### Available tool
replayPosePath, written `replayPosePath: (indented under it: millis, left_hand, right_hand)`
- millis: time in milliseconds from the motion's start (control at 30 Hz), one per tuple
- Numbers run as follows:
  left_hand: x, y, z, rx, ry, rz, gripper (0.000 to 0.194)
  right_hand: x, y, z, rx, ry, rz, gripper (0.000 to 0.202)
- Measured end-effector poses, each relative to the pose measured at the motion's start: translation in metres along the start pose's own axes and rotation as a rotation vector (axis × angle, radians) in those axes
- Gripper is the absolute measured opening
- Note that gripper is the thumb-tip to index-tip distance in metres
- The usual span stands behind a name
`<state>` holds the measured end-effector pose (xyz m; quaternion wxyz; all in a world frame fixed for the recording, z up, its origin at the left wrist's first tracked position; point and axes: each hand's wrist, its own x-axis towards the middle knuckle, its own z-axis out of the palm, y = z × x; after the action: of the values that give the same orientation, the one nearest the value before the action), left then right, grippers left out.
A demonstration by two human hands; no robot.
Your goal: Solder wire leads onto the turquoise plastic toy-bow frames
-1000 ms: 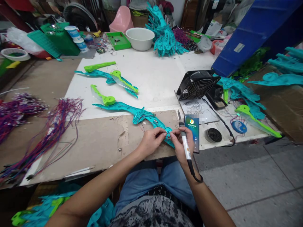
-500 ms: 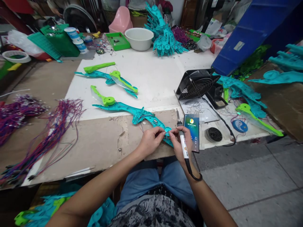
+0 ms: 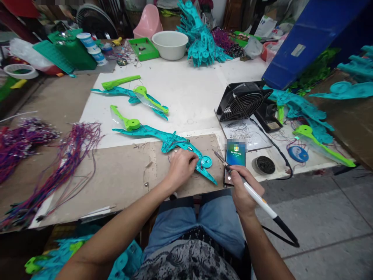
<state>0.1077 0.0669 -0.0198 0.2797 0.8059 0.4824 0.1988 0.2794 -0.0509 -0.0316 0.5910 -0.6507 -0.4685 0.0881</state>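
Observation:
My right hand point(image 3: 245, 191) grips a soldering iron point(image 3: 260, 199) by its white handle, the metal tip pointing up and left towards the teal part. My left hand point(image 3: 182, 166) is closed in a pinch over the teal plastic part point(image 3: 155, 134), near its round end point(image 3: 206, 161); whatever lies between those fingertips is too small to make out. Thin wires run along this part, and a small row of contacts shows on it beside my fingers. A lime-green piece point(image 3: 131, 124) rests against its far end. Just beyond the iron lies a lit phone point(image 3: 235, 157).
A black fan point(image 3: 244, 102) stands right of centre, with a round tin point(image 3: 264, 165) nearer me. Another teal and green assembly point(image 3: 116, 91) lies behind. Bundled wires point(image 3: 72, 155) spread at left. Stacked teal parts point(image 3: 201, 50) and a white basin point(image 3: 170, 44) are at the back.
My right hand has left the round end, moved right and turned the soldering iron so its tip points at the part. My left hand has shifted slightly left, still pinching.

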Motion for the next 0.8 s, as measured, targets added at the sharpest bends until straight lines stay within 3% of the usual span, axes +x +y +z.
replayPosePath:
  millis: [167,300,533,700,800]
  left_hand:
    - [0.005,-0.012,-0.014,0.038,0.124,-0.041,0.015]
    - [0.014,-0.018,-0.023,0.072,0.08,-0.078,0.016]
    - [0.027,-0.019,-0.021,0.036,0.02,-0.101,0.015]
    - [0.027,-0.016,-0.021,0.1,0.075,-0.043,0.014]
    - [0.029,-0.012,-0.021,0.13,0.035,-0.057,0.014]
  right_hand:
    - [-0.002,-0.001,0.002,-0.04,-0.038,0.029,0.017]
    - [0.003,-0.002,0.011,0.005,-0.104,-0.025,0.016]
    - [0.014,-0.006,0.03,0.014,-0.208,-0.074,0.015]
    - [0.019,-0.008,0.036,-0.001,-0.226,-0.068,0.015]
    - [0.019,-0.009,0.038,-0.017,-0.202,-0.09,0.015]
